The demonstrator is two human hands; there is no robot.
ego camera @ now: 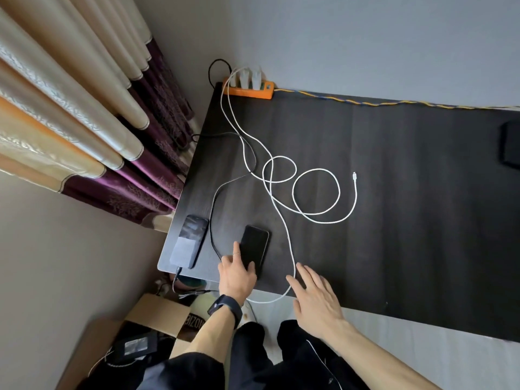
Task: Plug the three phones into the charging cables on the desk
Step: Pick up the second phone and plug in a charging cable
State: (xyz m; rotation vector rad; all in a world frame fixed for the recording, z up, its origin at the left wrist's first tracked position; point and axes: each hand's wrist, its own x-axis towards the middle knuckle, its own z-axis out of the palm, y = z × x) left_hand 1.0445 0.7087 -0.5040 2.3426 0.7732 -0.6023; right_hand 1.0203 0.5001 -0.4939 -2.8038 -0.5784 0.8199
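Note:
A black phone [254,246] lies face up near the front edge of the dark desk [394,192]. My left hand [236,273] rests on its near end, fingers spread over its lower left corner. My right hand [315,296] hovers open to the right, next to a white cable [289,243] that loops off the desk's front edge. A second phone [190,242] lies at the desk's left corner with a dark cable [177,273] plugged into its near end. Another white cable's free plug [354,175] lies on the desk. A dark object [510,144], maybe a third phone, sits at the far right.
An orange power strip [250,90] with white chargers sits at the desk's back left corner against the wall. Curtains [84,122] hang to the left. A cardboard box [135,333] with a power adapter stands on the floor below the desk's corner.

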